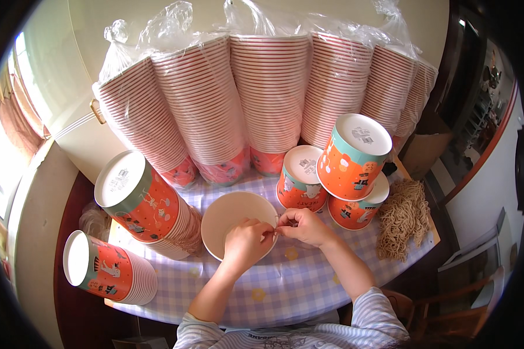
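Note:
An open paper bucket point(230, 212), pale inside, stands mouth up on the table in front of me. My left hand point(247, 241) reaches over its near rim, fingers closed in a pinch at the right side of the rim. From outside the bucket my right hand point(305, 228) meets it there, thumb and fingers also pinched together. The fingertips of both hands nearly touch. Something small and pale shows between them, too small to name. To the right lies a tangled heap of beige cords point(404, 218).
Tall bagged stacks of paper buckets point(271, 93) line the back. Upside-down orange and green buckets point(355, 157) are piled right of centre. Two nested stacks point(148, 203) stand at left, one leaning at the edge. A checked cloth point(239, 299) covers the table; a wooden chair point(460, 308) is at lower right.

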`<state>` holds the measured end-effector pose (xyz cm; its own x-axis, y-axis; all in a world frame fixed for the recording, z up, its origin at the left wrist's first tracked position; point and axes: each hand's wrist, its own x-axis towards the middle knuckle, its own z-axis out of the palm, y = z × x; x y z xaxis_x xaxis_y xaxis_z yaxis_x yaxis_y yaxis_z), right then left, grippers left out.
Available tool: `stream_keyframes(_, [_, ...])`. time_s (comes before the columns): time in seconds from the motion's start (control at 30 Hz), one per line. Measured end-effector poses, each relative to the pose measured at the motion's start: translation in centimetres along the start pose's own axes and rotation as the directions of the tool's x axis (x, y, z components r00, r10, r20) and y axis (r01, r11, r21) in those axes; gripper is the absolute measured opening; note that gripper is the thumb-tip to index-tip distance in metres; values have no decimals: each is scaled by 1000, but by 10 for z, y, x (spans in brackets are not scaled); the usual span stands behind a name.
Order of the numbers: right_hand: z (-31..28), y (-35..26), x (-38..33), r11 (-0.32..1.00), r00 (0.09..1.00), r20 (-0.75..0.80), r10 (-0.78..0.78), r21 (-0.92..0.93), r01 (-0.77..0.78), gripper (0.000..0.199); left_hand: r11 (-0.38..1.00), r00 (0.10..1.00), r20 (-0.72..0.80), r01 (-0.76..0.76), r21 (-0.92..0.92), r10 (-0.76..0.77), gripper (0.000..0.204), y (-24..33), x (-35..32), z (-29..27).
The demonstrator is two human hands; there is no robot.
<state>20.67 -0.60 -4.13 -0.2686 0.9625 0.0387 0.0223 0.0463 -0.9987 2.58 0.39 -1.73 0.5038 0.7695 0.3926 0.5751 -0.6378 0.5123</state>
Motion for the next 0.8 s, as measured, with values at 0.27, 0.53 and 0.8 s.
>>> stream_keyframes(0.27, [0,-4,-2,984,998,-1,-67,-168,66,10,995,997,-40,54,-87,-58,8,2,0,2])
stream_keyframes(0.53, [1,-8,-3,981,997,-3,-73,-181,72,9,987,998,-55,-1,-162,-8,10,-1,0,2])
stream_keyframes(0.8, [0,-8,-4,984,996,-23,-92,-157,87,9,911,973,170,209,-356,-157,14,7,3,-11])
